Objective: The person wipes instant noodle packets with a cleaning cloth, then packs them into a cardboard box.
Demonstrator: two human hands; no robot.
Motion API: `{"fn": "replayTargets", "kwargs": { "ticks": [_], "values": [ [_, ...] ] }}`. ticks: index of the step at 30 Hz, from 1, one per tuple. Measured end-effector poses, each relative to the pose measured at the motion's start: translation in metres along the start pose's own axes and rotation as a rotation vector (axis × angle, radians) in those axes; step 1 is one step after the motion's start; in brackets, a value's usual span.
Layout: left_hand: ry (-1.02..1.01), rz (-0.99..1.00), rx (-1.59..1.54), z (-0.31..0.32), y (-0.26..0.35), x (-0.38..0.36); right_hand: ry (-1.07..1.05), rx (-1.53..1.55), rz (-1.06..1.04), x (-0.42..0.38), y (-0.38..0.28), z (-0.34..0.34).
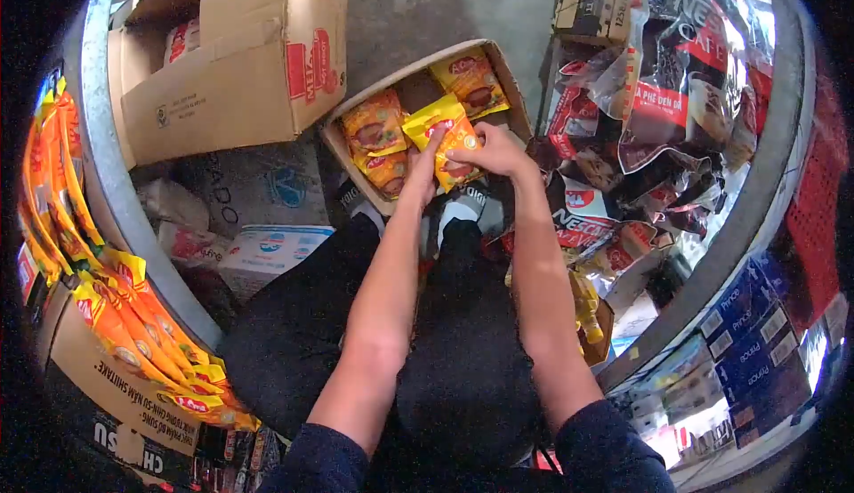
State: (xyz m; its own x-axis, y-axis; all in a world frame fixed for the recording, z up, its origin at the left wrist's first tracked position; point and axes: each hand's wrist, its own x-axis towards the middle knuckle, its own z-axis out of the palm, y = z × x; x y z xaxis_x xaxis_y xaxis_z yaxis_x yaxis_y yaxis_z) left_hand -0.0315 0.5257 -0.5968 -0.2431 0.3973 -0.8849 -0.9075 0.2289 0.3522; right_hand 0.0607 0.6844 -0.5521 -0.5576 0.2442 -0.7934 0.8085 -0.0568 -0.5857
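A yellow and orange packet (440,122) is held between both hands above a shallow open cardboard box (348,102). My left hand (424,166) grips its left edge, with the thumb up along the packet. My right hand (491,149) closes on its right side, fingers bent over the front. Inside the box, similar packets lie at the left (374,122) and at the upper right (469,80). The box rests on the floor just beyond my feet.
A large open carton (213,97) stands at upper left. Nescafe bags (658,93) pile up at right. Rows of orange packets (133,324) line the left side beyond a curved metal edge (156,262). Blue Prince boxes (752,342) sit lower right.
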Motion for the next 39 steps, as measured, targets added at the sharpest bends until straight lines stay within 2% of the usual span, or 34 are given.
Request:
{"fn": "replayTargets", "kwargs": {
  "ticks": [2,3,5,6,8,11,14,15,18,19,23,26,27,30,33,36,39],
  "values": [
    [-0.043,-0.024,-0.076,-0.013,-0.011,0.01,-0.048,0.101,-0.024,0.002,0.011,0.001],
    [-0.143,-0.066,-0.084,-0.006,0.003,-0.002,-0.052,0.116,-0.069,-0.006,0.007,-0.003],
    [-0.191,-0.069,-0.126,-0.004,0.014,-0.011,-0.055,0.234,-0.167,-0.018,0.004,-0.004],
    [-0.216,-0.068,-0.145,-0.003,0.018,-0.012,-0.086,0.336,-0.117,-0.022,0.0,-0.006],
    [-0.191,-0.071,-0.195,-0.001,0.023,-0.015,-0.148,0.539,-0.014,-0.027,-0.009,-0.009],
    [-0.135,-0.075,-0.292,-0.002,0.023,-0.009,-0.096,0.422,-0.111,-0.016,0.003,-0.008],
    [-0.085,-0.111,-0.307,0.0,0.026,-0.011,0.004,0.563,-0.097,-0.019,-0.007,-0.005],
    [-0.086,-0.094,-0.309,0.0,0.024,-0.009,0.132,0.406,-0.169,-0.025,-0.016,-0.008],
    [0.013,-0.133,-0.166,-0.005,0.018,-0.006,0.436,0.264,-0.287,-0.005,-0.008,-0.011],
    [0.024,-0.167,-0.167,-0.009,0.016,-0.005,0.431,0.411,-0.219,0.001,-0.008,-0.011],
    [0.014,-0.164,-0.224,-0.006,0.022,-0.013,0.614,0.055,-0.343,0.042,-0.007,-0.004],
    [0.037,-0.165,-0.192,-0.006,0.023,-0.015,0.682,-0.101,-0.304,0.061,-0.022,-0.002],
    [0.048,-0.161,-0.194,-0.005,0.021,-0.014,0.704,-0.171,-0.202,0.065,-0.022,0.002],
    [0.023,-0.162,-0.233,-0.01,0.018,-0.009,0.744,-0.291,-0.213,0.072,-0.017,0.01],
    [0.042,-0.151,-0.188,-0.015,0.01,-0.001,0.745,-0.3,-0.434,0.07,-0.012,0.017],
    [0.065,-0.169,-0.158,-0.016,0.008,0.003,0.85,-0.352,-0.221,0.065,-0.018,0.019],
    [0.058,-0.18,-0.158,-0.014,0.011,-0.003,0.913,-0.466,-0.256,0.062,-0.016,0.022]
  ]
}}
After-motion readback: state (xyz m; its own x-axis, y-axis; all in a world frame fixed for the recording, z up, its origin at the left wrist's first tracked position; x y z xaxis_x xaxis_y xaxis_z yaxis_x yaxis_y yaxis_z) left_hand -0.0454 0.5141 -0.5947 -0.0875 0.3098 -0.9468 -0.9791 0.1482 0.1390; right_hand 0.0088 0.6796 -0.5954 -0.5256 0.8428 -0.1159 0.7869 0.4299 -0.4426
